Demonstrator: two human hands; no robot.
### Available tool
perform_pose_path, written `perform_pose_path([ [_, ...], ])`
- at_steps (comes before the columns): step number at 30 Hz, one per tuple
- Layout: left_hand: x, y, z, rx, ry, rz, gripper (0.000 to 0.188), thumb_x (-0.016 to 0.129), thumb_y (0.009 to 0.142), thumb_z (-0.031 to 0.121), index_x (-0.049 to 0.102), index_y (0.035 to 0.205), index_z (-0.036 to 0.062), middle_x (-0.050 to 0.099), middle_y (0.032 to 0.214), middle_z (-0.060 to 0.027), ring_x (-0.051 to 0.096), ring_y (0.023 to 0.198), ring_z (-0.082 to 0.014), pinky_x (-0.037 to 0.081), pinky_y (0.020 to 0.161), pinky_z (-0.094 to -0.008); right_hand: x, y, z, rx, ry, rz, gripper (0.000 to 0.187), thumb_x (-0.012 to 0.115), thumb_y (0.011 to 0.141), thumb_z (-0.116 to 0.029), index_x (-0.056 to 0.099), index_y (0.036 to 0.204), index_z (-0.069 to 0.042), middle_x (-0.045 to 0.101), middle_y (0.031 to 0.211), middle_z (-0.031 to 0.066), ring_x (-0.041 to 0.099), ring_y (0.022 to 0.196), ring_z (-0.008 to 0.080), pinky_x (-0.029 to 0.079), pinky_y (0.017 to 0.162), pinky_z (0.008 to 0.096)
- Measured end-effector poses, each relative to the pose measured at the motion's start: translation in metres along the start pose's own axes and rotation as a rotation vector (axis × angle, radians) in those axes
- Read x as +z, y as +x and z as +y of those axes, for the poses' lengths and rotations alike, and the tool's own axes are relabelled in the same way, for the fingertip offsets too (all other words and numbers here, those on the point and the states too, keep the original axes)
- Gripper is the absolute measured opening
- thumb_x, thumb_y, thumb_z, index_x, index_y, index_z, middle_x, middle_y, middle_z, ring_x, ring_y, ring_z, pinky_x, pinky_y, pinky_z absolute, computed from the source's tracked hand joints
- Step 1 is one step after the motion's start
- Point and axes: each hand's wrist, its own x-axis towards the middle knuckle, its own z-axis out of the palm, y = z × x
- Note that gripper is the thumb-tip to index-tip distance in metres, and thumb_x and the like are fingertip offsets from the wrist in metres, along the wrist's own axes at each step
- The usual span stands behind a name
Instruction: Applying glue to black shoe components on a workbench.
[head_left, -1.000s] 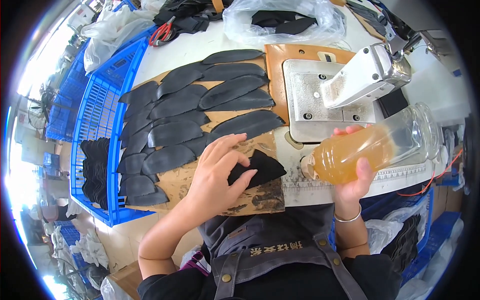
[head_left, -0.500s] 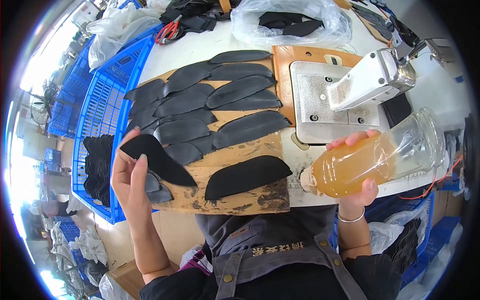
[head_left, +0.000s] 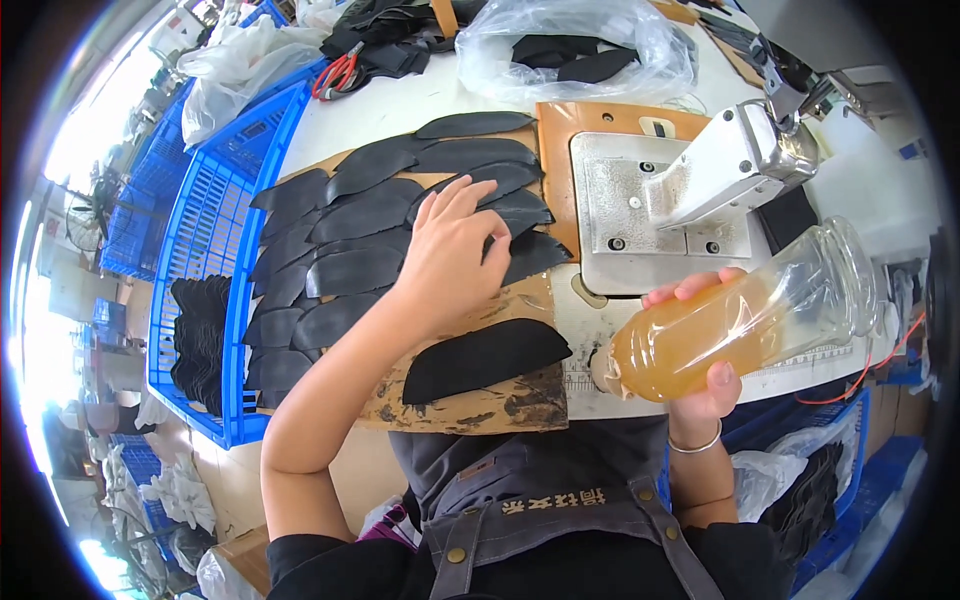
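Observation:
My left hand [head_left: 455,245] is stretched over overlapping curved black pieces [head_left: 355,270] laid in rows on a brown board. Its fingers are apart and curved, near a piece at the right of the rows [head_left: 525,211]; I see nothing held. My right hand [head_left: 705,390] is wrapped round a clear bottle [head_left: 690,340] of amber liquid. The bottle lies tilted, its wide clear base to the upper right and its wrapped narrow end [head_left: 606,372] to the lower left. A matte black curved piece [head_left: 485,360] lies alone on the stained near part of the board [head_left: 535,405].
A white machine arm [head_left: 715,165] stands over a metal plate at the right. A blue crate [head_left: 232,400] at the left holds stacked black pieces [head_left: 198,345]. Red-handled scissors [head_left: 338,75] and a plastic bag [head_left: 475,60] of black pieces lie at the back.
My left hand has moved right and away from me, over the rows. The black piece it held is no longer in its fingers; more pieces show at the rows' near left. The bottle has barely moved.

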Motion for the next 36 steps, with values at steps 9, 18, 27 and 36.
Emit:
perform_pose_path([
  [9, -0.005, 0.006, -0.013, 0.121, 0.012, -0.062, 0.027, 0.072, 0.071, 0.029, 0.060, 0.076, 0.0046, 0.053, 0.122, -0.0142, 0.041, 0.122, -0.0337, 0.030, 0.102, -0.0460, 0.002, 0.000, 0.000, 0.004, 0.000, -0.007, 0.072, 0.062, 0.074, -0.038, 0.031, 0.129, -0.004, 0.047, 0.104, 0.0158, 0.054, 0.093, 0.0312, 0.045, 0.084, 0.0423],
  [18, -0.060, -0.056, 0.002, 0.027, -0.017, 0.224, 0.022, 0.073, 0.069, 0.011, 0.059, 0.084, 0.0027, 0.061, 0.097, -0.0137, 0.057, 0.089, -0.0300, 0.044, 0.077, -0.0383, 0.006, 0.000, 0.001, 0.008, -0.061, 0.028, 0.071, 0.062, 0.074, -0.037, 0.031, 0.129, -0.004, 0.047, 0.104, 0.0147, 0.053, 0.095, 0.0312, 0.044, 0.085, 0.0428],
  [27, -0.040, -0.171, -0.002, 0.138, 0.001, 0.287, 0.024, 0.075, 0.063, 0.009, 0.067, 0.086, 0.0049, 0.062, 0.085, -0.0054, 0.061, 0.075, -0.0214, 0.049, 0.067, -0.0329, 0.063, 0.005, 0.010, 0.040, -0.020, -0.158, 0.079, 0.076, 0.068, -0.026, 0.030, 0.129, -0.007, 0.048, 0.109, 0.0144, 0.050, 0.104, 0.0257, 0.042, 0.092, 0.0433],
  [36, -0.032, -0.179, -0.008, 0.217, 0.001, 0.472, 0.022, 0.069, 0.061, 0.010, 0.065, 0.081, 0.0024, 0.066, 0.082, -0.0080, 0.064, 0.079, -0.0227, 0.053, 0.067, -0.0312, 0.116, -0.011, 0.064, -0.252, -0.808, -0.802, 0.065, 0.072, 0.070, -0.032, 0.042, 0.122, -0.005, 0.051, 0.113, 0.0124, 0.051, 0.106, 0.0257, 0.041, 0.091, 0.0394],
])
